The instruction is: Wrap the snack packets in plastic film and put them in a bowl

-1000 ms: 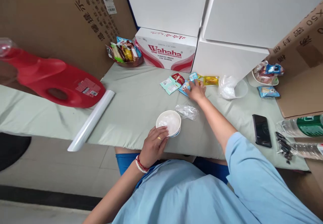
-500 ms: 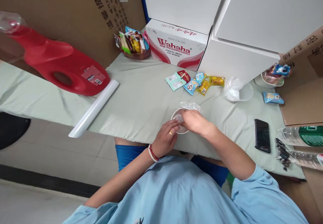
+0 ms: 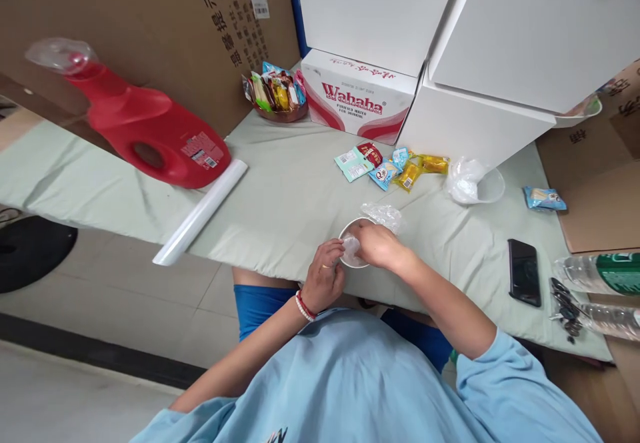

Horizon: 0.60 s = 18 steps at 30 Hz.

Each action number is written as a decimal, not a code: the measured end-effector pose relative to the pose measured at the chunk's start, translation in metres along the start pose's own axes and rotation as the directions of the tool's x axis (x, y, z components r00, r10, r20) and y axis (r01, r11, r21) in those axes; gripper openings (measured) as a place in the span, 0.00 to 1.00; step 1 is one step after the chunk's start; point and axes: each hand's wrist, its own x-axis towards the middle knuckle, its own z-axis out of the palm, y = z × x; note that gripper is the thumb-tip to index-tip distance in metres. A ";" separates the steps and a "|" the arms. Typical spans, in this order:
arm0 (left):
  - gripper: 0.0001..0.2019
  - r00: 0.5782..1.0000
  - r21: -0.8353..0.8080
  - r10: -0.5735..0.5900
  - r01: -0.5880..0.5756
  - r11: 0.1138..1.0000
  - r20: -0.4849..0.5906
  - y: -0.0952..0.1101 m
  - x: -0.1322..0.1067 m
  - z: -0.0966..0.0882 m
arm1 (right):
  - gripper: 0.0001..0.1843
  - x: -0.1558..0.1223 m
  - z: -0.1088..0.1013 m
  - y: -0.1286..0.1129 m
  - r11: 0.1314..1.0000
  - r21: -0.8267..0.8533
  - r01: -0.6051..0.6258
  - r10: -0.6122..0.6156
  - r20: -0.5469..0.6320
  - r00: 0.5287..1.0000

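The left hand (image 3: 326,275) rests at the left rim of a white cup (image 3: 359,265), fingers bent; whether its grip pinches anything, I cannot tell. The cup stands near the worktop's (image 3: 280,223) front edge with clear plastic (image 3: 351,246) inside. The right hand (image 3: 381,243) dips over the right rim, fingertips hidden, so its grip cannot be told. Just beyond lies crumpled film (image 3: 386,215). Farther back, a clear tub (image 3: 494,187) holds a whitish bag (image 3: 465,180) near wrapped snacks (image 3: 409,175); farthest, a brown bowl (image 3: 286,115) carries packets (image 3: 276,91).
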 end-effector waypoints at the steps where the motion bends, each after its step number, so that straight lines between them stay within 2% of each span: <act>1: 0.24 1.000 -0.007 0.006 -0.006 1.000 -0.007 0.000 -0.001 0.000 | 0.21 -0.006 0.003 -0.001 1.000 0.008 -0.001 0.001 -0.026 1.000; 6: 0.24 0.999 -0.036 0.044 -0.044 0.998 -0.010 -0.001 -0.005 0.004 | 0.18 -0.029 0.013 -0.009 0.998 0.024 -0.057 0.059 -0.094 0.994; 14: 0.23 1.000 -0.023 0.030 -0.030 0.999 0.000 -0.003 -0.006 0.006 | 0.23 -0.019 0.017 -0.003 1.000 0.020 0.019 -0.019 0.016 1.000; 16: 0.24 1.000 -0.003 -0.004 0.003 1.000 -0.018 -0.002 -0.007 0.004 | 0.23 -0.018 0.022 0.002 0.995 0.090 0.037 -0.034 -0.032 0.999; 18: 0.25 0.998 0.026 -0.052 0.053 0.998 -0.041 -0.002 -0.009 0.002 | 0.23 -0.021 0.030 0.007 0.969 0.226 0.102 -0.068 -0.153 0.986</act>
